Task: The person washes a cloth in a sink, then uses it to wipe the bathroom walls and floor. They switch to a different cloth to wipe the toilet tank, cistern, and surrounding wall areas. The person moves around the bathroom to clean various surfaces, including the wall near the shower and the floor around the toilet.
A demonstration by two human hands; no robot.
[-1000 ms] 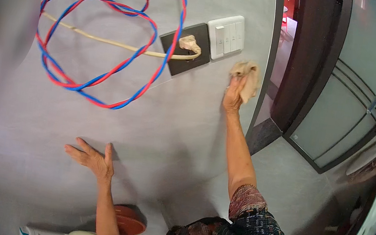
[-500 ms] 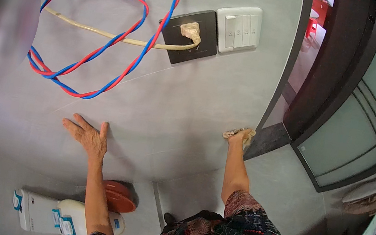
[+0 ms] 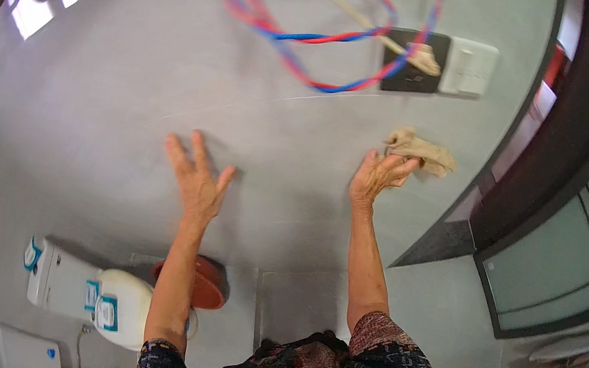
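The beige cloth (image 3: 432, 157) lies bunched before the grey wall (image 3: 302, 135), its long axis running roughly nine to three o'clock, with the right hand (image 3: 379, 180) gripping it from about seven o'clock. The left hand (image 3: 197, 186), well apart towards eight o'clock, is empty with fingers spread (whether it presses the wall, I cannot tell). From the cloth, the dark socket plate (image 3: 422, 86) sits near twelve, the white switch panel (image 3: 479, 68) near one.

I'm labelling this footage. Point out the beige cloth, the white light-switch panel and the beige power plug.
Beige cloth (image 3: 432, 156), head view: its loose folds.
White light-switch panel (image 3: 471, 69), head view: middle of its face.
Beige power plug (image 3: 426, 60), head view: its body.
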